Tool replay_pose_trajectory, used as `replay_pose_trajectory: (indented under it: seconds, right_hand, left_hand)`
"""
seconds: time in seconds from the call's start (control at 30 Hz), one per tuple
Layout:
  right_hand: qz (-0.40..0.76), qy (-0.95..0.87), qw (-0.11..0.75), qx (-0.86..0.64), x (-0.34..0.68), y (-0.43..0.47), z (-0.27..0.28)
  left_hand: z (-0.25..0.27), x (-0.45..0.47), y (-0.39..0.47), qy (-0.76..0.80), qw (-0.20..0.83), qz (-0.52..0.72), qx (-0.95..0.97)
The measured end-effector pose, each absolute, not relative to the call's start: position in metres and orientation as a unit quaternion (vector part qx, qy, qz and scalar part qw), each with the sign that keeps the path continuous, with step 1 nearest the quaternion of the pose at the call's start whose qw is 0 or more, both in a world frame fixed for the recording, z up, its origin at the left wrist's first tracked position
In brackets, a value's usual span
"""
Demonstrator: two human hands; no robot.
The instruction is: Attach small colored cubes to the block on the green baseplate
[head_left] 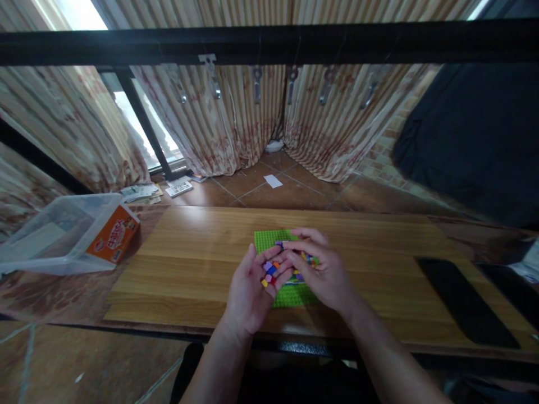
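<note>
My left hand (251, 289) is turned palm up and cupped. Several small toy building bricks (269, 271) in purple, blue, orange, pink, red and yellow lie in its palm and fingers. My right hand (322, 266) reaches over from the right, with thumb and index finger close together by the left fingertips. A small purple brick (279, 244) shows at the tip of its index finger. Beneath both hands, a green studded baseplate (295, 297) lies on the wooden board. More coloured bricks (310, 259) sit on the plate, partly covered by my right hand.
A clear plastic bin (63, 235) with an orange label stands at the left. On the right of the wooden board (189, 252) lies a flat black panel (467, 300). A black bar (269, 45) with hanging metal clips crosses above, before striped curtains (236, 123).
</note>
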State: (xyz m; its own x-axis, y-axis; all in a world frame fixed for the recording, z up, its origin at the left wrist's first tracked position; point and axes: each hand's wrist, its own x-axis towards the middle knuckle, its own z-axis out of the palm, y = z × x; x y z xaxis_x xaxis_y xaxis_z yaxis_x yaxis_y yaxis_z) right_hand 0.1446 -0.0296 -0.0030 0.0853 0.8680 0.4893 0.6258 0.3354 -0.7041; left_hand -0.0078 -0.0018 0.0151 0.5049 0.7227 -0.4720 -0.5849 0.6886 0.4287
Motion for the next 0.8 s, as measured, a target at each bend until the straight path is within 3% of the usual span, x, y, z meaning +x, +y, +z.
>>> replay_pose_trajectory:
  seconds: [0.13,0.3,0.47,0.67,0.8]
  right_hand:
    - [0.124,-0.731,0.394,-0.543,0.136,-0.035,-0.001]
    - [0.127,-0.738,0.374,-0.546,0.134,-0.035,-0.003]
    - [0.157,-0.704,0.429,-0.544,0.137,-0.034,-0.002]
    - [0.140,-0.531,0.571,-0.610,0.165,-0.023,-0.015]
    - [0.184,-0.452,0.577,-0.655,0.183,-0.015,-0.028]
  left_hand:
    - [0.015,-0.009,-0.003,0.304,0.867,0.380,0.106]
    - [0.016,-0.008,-0.005,0.302,0.872,0.371,0.105]
    - [0.015,-0.008,-0.004,0.297,0.871,0.379,0.095]
    - [0.014,-0.010,-0.002,0.355,0.839,0.401,0.099]
    - [0.014,-0.010,-0.001,0.409,0.799,0.425,0.117]
